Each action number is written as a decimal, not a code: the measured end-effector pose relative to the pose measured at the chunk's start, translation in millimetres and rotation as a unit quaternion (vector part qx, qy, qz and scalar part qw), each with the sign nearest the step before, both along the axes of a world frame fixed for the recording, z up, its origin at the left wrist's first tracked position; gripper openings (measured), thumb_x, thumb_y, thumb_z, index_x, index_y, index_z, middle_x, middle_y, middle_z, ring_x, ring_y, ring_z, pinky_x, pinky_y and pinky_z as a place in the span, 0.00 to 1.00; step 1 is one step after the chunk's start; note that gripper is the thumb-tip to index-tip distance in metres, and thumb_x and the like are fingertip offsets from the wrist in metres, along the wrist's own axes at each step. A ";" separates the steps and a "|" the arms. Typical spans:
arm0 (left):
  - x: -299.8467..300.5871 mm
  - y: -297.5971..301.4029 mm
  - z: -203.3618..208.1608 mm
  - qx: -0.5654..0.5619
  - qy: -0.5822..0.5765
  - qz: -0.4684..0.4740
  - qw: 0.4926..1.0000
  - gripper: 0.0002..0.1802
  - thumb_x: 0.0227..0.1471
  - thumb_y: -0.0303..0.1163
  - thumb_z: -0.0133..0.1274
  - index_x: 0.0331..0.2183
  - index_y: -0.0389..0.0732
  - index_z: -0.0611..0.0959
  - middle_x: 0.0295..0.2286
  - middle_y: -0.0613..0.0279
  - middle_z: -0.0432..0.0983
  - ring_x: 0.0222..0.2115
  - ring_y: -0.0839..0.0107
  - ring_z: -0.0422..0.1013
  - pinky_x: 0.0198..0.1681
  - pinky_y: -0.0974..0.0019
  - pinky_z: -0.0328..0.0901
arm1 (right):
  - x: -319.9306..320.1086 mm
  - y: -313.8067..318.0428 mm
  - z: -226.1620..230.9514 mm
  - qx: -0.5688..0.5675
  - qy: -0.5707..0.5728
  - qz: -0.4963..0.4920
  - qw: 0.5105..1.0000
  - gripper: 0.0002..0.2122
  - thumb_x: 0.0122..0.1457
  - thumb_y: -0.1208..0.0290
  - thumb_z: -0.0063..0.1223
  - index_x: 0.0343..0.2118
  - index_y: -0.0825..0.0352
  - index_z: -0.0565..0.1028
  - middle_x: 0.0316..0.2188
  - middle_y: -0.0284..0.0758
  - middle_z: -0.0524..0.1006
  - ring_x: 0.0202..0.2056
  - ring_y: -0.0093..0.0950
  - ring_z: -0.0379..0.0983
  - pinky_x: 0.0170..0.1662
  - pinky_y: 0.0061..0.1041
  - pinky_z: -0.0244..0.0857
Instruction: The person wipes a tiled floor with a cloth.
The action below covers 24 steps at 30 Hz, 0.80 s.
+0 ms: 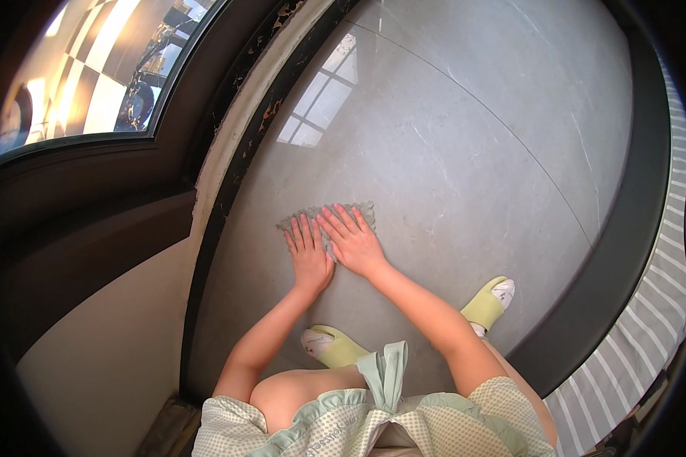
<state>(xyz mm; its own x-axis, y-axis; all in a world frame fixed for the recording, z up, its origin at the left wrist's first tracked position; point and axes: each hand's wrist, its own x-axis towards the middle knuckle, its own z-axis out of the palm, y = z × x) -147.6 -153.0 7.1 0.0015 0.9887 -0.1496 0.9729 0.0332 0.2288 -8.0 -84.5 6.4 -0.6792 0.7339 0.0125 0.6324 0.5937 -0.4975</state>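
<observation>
A crumpled grey cloth [367, 211] lies on the glossy grey tiled floor [450, 190]. My left hand [306, 247] rests flat on its left part, fingers stretched out and slightly spread. Beside it, my right hand [353, 242] presses flat on the right part, fingers also extended and pointing away from me. The thumbs nearly meet at the cloth's middle. Much of the cloth is hidden under both palms, and its ruffled edge shows past the fingertips.
Left stands a dark-framed door or cabinet [91, 198] with a glass pane, beside a chipped black edge strip [240, 160]. To the right runs a black bed base [610, 282] with grey-and-white striped bedding [633, 358]. My feet wear yellow-green slippers [484, 307].
</observation>
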 end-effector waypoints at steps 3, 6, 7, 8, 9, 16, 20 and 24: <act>0.8 0.6 1.0 -0.001 -0.001 0.002 1.000 0.42 0.44 0.35 0.49 0.59 0.28 0.56 0.61 0.37 0.41 0.63 0.39 0.35 0.62 0.35 0.33 | 0.4 0.2 -0.1 0.001 -0.005 0.002 1.000 0.29 0.56 0.64 0.45 0.63 0.58 0.57 0.65 0.30 0.53 0.66 0.31 0.44 0.66 0.41 0.36; 1.1 1.8 2.9 -0.004 -0.005 0.005 1.000 0.42 0.44 0.35 0.49 0.59 0.27 0.56 0.62 0.37 0.41 0.63 0.39 0.35 0.62 0.36 0.33 | 0.5 0.5 -0.4 0.003 -0.009 0.002 1.000 0.30 0.56 0.63 0.45 0.63 0.58 0.56 0.65 0.30 0.52 0.66 0.31 0.43 0.67 0.40 0.36; 1.3 2.2 3.5 -0.008 -0.004 0.005 1.000 0.42 0.44 0.35 0.49 0.59 0.27 0.57 0.62 0.37 0.41 0.63 0.39 0.35 0.62 0.36 0.33 | 0.5 0.7 -0.7 0.004 -0.009 0.002 1.000 0.30 0.56 0.63 0.45 0.63 0.58 0.56 0.65 0.30 0.52 0.66 0.31 0.43 0.67 0.40 0.36; 1.5 2.2 3.8 -0.008 -0.004 0.005 1.000 0.42 0.44 0.35 0.49 0.59 0.27 0.57 0.62 0.37 0.41 0.63 0.39 0.35 0.62 0.36 0.33 | 0.6 0.6 -1.0 0.003 -0.009 0.002 1.000 0.30 0.56 0.63 0.45 0.63 0.58 0.56 0.65 0.30 0.52 0.66 0.31 0.43 0.67 0.40 0.36; 1.7 2.2 4.1 -0.009 -0.007 0.006 1.000 0.42 0.44 0.35 0.49 0.59 0.27 0.56 0.61 0.37 0.41 0.63 0.39 0.35 0.62 0.36 0.33 | 0.9 0.7 -1.3 0.007 -0.008 0.001 1.000 0.30 0.56 0.63 0.45 0.63 0.58 0.56 0.65 0.30 0.52 0.66 0.31 0.43 0.67 0.40 0.36; 1.0 1.4 1.7 0.002 -0.003 0.001 1.000 0.42 0.44 0.33 0.49 0.59 0.28 0.55 0.62 0.38 0.41 0.63 0.39 0.35 0.62 0.35 0.32 | 0.4 0.2 -0.6 0.014 -0.021 0.005 1.000 0.29 0.57 0.62 0.44 0.63 0.58 0.56 0.65 0.29 0.51 0.66 0.30 0.42 0.67 0.40 0.36; 0.6 0.8 0.0 0.000 -0.011 0.005 1.000 0.43 0.44 0.33 0.49 0.59 0.28 0.55 0.62 0.38 0.40 0.63 0.39 0.35 0.62 0.35 0.32 | 0.5 0.3 -0.9 0.012 -0.022 0.004 1.000 0.28 0.58 0.62 0.44 0.63 0.58 0.56 0.66 0.29 0.51 0.67 0.30 0.42 0.67 0.40 0.36; 1.5 1.0 0.0 0.007 -0.002 0.000 1.000 0.42 0.44 0.34 0.49 0.59 0.28 0.55 0.62 0.38 0.41 0.63 0.39 0.35 0.62 0.35 0.32 | 0.9 0.3 -0.6 0.001 0.008 -0.005 1.000 0.29 0.55 0.65 0.47 0.62 0.58 0.58 0.65 0.30 0.53 0.66 0.31 0.45 0.66 0.41 0.38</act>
<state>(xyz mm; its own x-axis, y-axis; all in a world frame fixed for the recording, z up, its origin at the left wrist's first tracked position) -146.1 -152.0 7.1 0.0021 0.9908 -0.1356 0.9721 0.0298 0.2325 -7.0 -84.2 5.8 -0.6717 0.7404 0.0251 0.6304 0.5890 -0.5057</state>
